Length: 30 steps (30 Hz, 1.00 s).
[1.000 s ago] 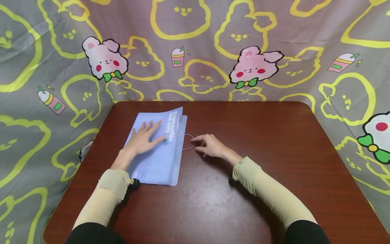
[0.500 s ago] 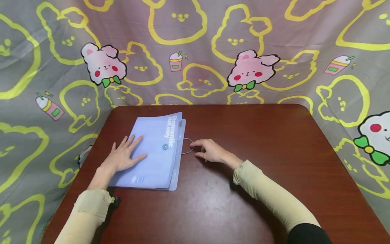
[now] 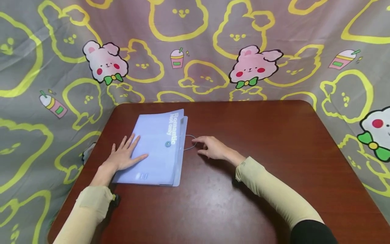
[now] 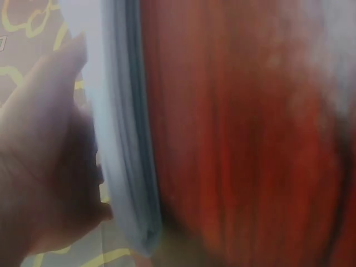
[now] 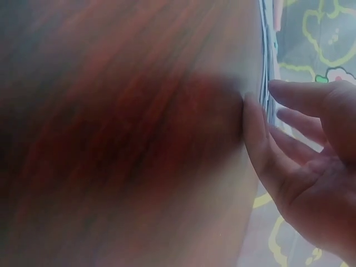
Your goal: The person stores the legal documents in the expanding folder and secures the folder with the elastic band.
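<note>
A pale blue file folder (image 3: 152, 152) with white lettering lies on the table's left half. Its round button (image 3: 168, 144) sits near the right edge, and a thin elastic loop (image 3: 191, 148) sticks out from that side. Spread fingers of my left hand (image 3: 120, 158) rest flat on the folder's left part. In the left wrist view, the layered folder edge (image 4: 125, 128) stands beside that hand. My right hand (image 3: 214, 148) is at the loop's outer end, fingers loosely bent and index fingertip at the cord. Thumb and index finger look apart in the right wrist view.
The brown wooden table (image 3: 259, 135) extends to the right of the folder and in front of it. A grey curtain (image 3: 201, 40) with yellow outlines and rabbit prints hangs behind the table and along both sides.
My left hand has slid left and toward me, from the folder's middle to its left part, uncovering the button. The right hand stays by the loop, almost still.
</note>
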Tool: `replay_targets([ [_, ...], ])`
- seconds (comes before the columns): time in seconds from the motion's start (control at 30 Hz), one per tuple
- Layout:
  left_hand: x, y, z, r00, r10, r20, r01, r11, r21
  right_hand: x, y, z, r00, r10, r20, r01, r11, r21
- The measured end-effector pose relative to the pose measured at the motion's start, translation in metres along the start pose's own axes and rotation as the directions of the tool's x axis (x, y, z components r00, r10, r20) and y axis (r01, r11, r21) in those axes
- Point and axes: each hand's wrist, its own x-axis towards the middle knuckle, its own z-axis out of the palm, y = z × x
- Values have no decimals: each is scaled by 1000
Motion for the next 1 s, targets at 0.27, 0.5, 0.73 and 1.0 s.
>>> replay_targets([
  [0.27, 7, -7, 11, 1000, 8, -1, -8, 997, -83, 2, 7, -2, 993, 2, -117, -34, 962, -271],
  [0.5, 13, -11, 14, 1000, 1, -2, -1, 998, -58, 4, 16, -5, 995, 57, -87, -82, 942, -327],
  [0.73, 10, -4, 5, 1000, 7, 17, -5, 998, -66, 4, 20, -3, 997, 73, -37, -81, 947, -312],
  [1.0, 3, -3, 6, 999, -13, 43, 15, 998, -62, 6, 15, 6, 997, 73, -7, -72, 952, -298],
])
